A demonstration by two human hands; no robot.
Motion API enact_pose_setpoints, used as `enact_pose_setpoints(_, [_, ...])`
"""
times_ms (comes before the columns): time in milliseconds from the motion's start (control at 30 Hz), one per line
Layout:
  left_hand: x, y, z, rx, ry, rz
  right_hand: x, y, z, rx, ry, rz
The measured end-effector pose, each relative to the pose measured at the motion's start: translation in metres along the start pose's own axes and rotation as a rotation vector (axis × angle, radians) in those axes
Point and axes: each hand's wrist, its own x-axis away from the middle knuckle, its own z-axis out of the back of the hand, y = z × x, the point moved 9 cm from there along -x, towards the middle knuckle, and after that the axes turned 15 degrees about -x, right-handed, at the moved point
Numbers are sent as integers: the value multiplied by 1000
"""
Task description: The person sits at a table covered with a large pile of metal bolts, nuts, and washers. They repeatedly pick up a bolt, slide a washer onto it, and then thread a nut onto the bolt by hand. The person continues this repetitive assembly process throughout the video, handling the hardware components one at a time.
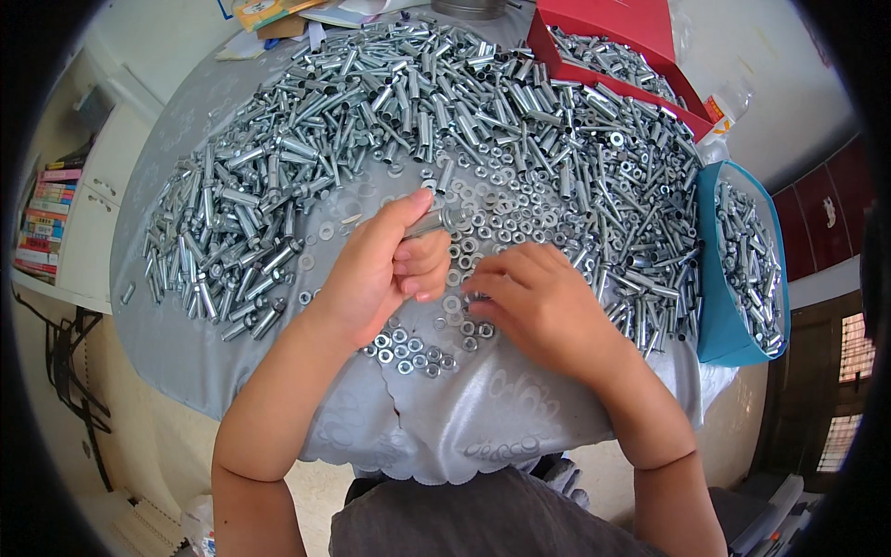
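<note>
My left hand is closed round a sleeve anchor bolt, a silver metal tube whose nut end points right and slightly up. Its other end is hidden in the palm. Right of it and a little nearer, my right hand reaches down to the loose washers and nuts on the cloth. Its fingers and thumb are bent together at the tips; whatever lies between them is too hidden to name. A small group of hex nuts lies just below my left wrist.
A large heap of sleeve anchors curves across the far side of the table with a grey cloth. Back right stands a red box of metal parts; a teal box of bolts sits at the right edge. Papers lie far left.
</note>
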Motion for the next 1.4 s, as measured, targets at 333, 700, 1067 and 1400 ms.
enact_pose_setpoints(333, [1, -13, -1, -149, 79, 36, 4, -4, 38, -410, 386, 17])
enact_pose_setpoints(700, [5, -8, -8, -240, -72, -84, 6, 2, 33, -500, 390, -12])
enact_pose_setpoints(1067, [10, -3, -8, -547, 56, -189, 10, 16, 35, -583, 350, -203])
enact_pose_setpoints(1400, [10, -11, -13, -512, -8, -96, 1, 9, 35, -427, 285, -107])
